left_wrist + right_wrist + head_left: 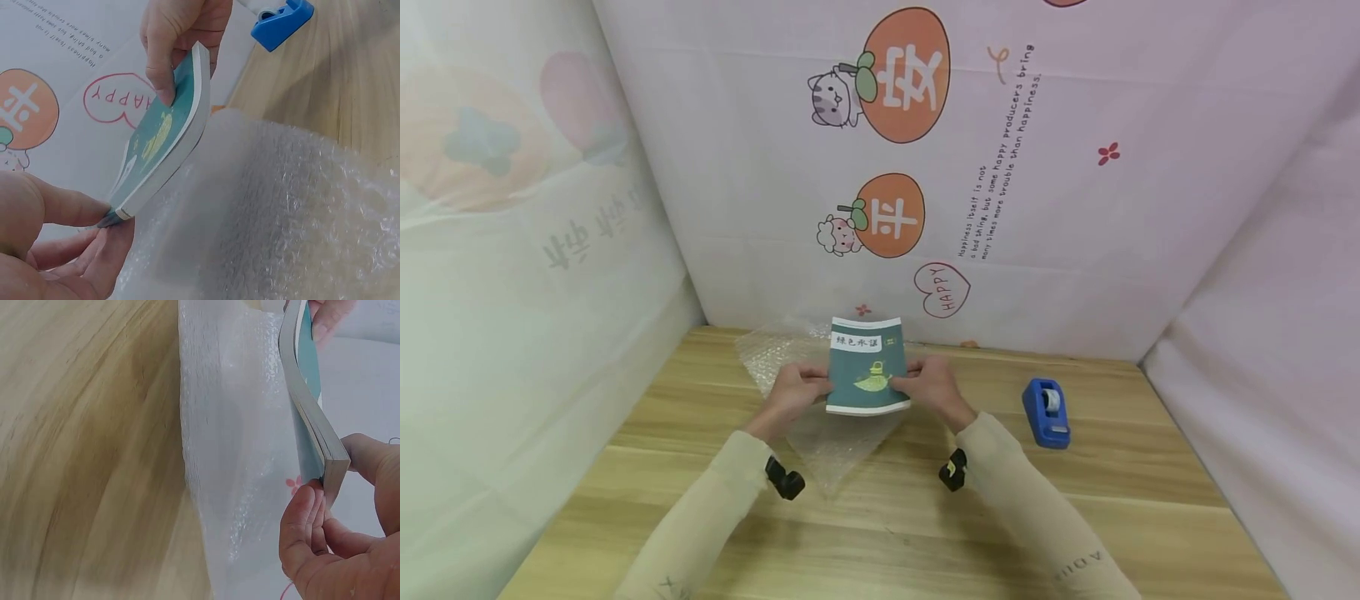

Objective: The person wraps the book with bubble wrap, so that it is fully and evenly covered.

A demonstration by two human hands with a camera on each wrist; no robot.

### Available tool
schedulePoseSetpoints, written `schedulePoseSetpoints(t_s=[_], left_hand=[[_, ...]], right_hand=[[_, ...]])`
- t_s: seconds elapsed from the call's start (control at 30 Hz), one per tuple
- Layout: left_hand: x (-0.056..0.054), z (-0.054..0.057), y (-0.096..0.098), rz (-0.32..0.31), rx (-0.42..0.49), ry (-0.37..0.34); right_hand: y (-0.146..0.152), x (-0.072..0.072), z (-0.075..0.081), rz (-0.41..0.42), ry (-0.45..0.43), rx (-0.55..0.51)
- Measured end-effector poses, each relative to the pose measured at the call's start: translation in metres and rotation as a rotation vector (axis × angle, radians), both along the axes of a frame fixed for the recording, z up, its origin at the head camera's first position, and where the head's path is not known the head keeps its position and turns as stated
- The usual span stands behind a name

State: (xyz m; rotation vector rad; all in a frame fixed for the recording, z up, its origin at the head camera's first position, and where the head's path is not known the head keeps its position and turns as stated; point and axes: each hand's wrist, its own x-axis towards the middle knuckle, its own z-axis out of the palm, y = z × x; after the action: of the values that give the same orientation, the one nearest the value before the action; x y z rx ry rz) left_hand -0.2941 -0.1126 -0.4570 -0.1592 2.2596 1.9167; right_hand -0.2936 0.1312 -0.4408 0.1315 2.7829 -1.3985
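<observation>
Nearest you, the black wrist camera (785,479) just behind your left hand (793,390) hangs close to the sheet's near corner; it could drag the plastic if that wrist drops. Your left hand pinches one side of the green book (867,375), thumb above and fingers beneath, while your right hand (934,385) grips the opposite side the same way, thumb on the cover. So the book is held up between your two hands, bowed along its length. Uneven squeezing could spring the pages or crease the cover, and if one pinch loosens, the book may swing down from the other. Below your hands, apart from the book, the bubble wrap (842,442) lies on the worktop (880,533), spreading past your left hand; being light and slick, it could shift or fold under if the book comes down crookedly. Off to the right of your right hand, well apart, sits the blue tape dispenser (1047,414); a wide sweep of that arm could knock it. Beyond your hands, the printed cloth (737,208) rises just past the wrap's far edge, so pushing outward might rumple the plastic against it.
</observation>
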Motion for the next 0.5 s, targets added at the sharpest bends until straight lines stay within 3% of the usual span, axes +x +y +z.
schedulePoseSetpoints(t_s=[0.37,0.5], left_hand=[[0.004,-0.005,-0.014,0.06,-0.024,0.027],[0.002,-0.011,-0.018,0.082,-0.06,0.028]], right_hand=[[-0.018,-0.007,-0.019,0.027,0.017,-0.08],[-0.024,-0.009,-0.026,0.032,0.019,-0.084]])
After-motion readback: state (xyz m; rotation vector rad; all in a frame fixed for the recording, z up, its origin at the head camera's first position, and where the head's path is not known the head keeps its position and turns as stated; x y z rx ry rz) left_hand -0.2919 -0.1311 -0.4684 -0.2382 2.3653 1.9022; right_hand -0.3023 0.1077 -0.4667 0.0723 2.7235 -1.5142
